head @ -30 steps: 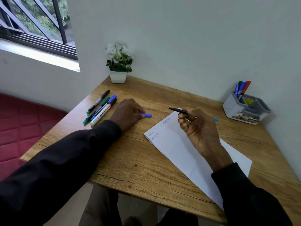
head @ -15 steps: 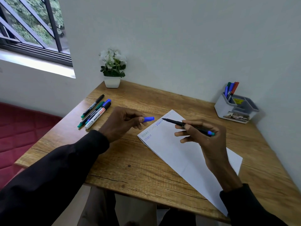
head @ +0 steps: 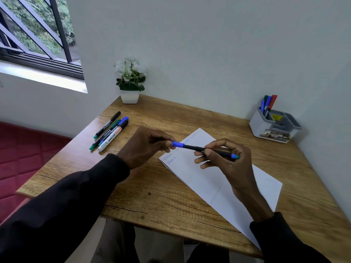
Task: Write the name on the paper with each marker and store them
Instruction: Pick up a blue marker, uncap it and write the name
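Observation:
A white sheet of paper lies diagonally on the wooden desk, with the name written several times near its far left corner. Above it, my right hand grips a slim black marker by its barrel. My left hand pinches the blue cap, which sits over the marker's tip end. Several more markers lie side by side on the desk's left part. A grey-white organiser at the back right holds three markers upright.
A small white pot with white flowers stands at the desk's back left corner, against the wall. A window is on the left, and red cushioning lies below the desk's left edge.
My hands came together above the paper. The blue cap in my left hand, apart from the marker before, now sits over the tip end of the marker in my right hand.

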### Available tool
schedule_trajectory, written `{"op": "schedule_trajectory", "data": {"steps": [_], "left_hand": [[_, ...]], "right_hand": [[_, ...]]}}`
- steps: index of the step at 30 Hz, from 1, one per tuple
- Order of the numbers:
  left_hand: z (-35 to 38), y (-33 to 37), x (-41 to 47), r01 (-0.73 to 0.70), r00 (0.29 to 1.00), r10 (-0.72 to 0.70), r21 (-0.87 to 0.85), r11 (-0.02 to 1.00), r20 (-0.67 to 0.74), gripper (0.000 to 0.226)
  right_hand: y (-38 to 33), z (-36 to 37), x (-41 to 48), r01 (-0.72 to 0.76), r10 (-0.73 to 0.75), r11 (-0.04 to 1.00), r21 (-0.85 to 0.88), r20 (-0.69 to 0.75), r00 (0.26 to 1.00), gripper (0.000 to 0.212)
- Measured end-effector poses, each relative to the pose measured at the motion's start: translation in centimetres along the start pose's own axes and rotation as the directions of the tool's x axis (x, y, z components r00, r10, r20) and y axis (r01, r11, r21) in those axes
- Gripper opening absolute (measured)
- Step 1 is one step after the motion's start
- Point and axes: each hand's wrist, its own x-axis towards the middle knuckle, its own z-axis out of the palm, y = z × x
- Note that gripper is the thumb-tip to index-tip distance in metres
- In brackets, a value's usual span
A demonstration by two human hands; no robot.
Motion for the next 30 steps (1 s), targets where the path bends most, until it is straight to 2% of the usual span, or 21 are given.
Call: {"op": "schedule_trajectory", "data": {"steps": [2, 5, 12, 15, 17, 20, 22, 25, 30], "left_hand": [[0.4, 0.2, 0.3, -0.022, 0.999, 0.021, 0.027, 0.999, 0.033, 0.018], [0.9, 0.8, 0.7, -0.074, 0.997, 0.073, 0.064, 0.995, 0.011, 0.017], [1.8, 2.0, 2.8, -0.122, 0.991, 0.127, 0.107, 0.987, -0.046, 0.016], [1.9, 2.6, 3.5, -0.147, 0.988, 0.152, 0.103, 0.984, -0.034, 0.013], [1.9, 3.3, 4.2, -0.156, 0.987, 0.159, 0.082, 0.984, -0.030, 0.011], [1.9, 4.2, 5.8, -0.141, 0.990, 0.141, 0.048, 0.989, -0.003, 0.010], [2.0, 4.4, 7.0, -0.115, 0.993, 0.115, -0.011, 0.993, -0.016, 0.012], [2.8, 4.1, 8.6, -0.080, 0.996, 0.073, -0.122, 0.989, -0.061, 0.011], [5.0, 3.1, 11.0, -0.059, 0.994, 0.046, -0.135, 0.989, -0.098, 0.016]], "right_hand": [[0.3, 0.1, 0.1, 0.034, -0.034, 0.996, -0.087, -0.002, 0.999, 0.012], [0.9, 0.1, 0.3, 0.084, -0.092, 0.975, -0.203, -0.031, 0.995, 0.015], [1.4, -0.3, 1.2, 0.129, -0.162, 0.957, -0.260, -0.111, 0.981, 0.012], [1.7, -0.8, 1.6, 0.136, -0.167, 0.950, -0.283, -0.092, 0.982, 0.012], [1.8, -1.1, 2.1, 0.140, -0.166, 0.908, -0.394, -0.033, 0.986, 0.011], [1.6, -1.6, 3.5, 0.166, -0.184, 0.771, -0.614, 0.035, 0.982, 0.017], [1.4, -2.3, 4.5, 0.208, -0.233, 0.732, -0.649, 0.048, 0.971, 0.020], [0.8, -3.6, 5.7, 0.197, -0.251, 0.749, -0.632, 0.004, 0.968, 0.035], [0.5, -5.7, 6.8, 0.154, -0.183, 0.777, -0.610, 0.014, 0.983, 0.084]]}}
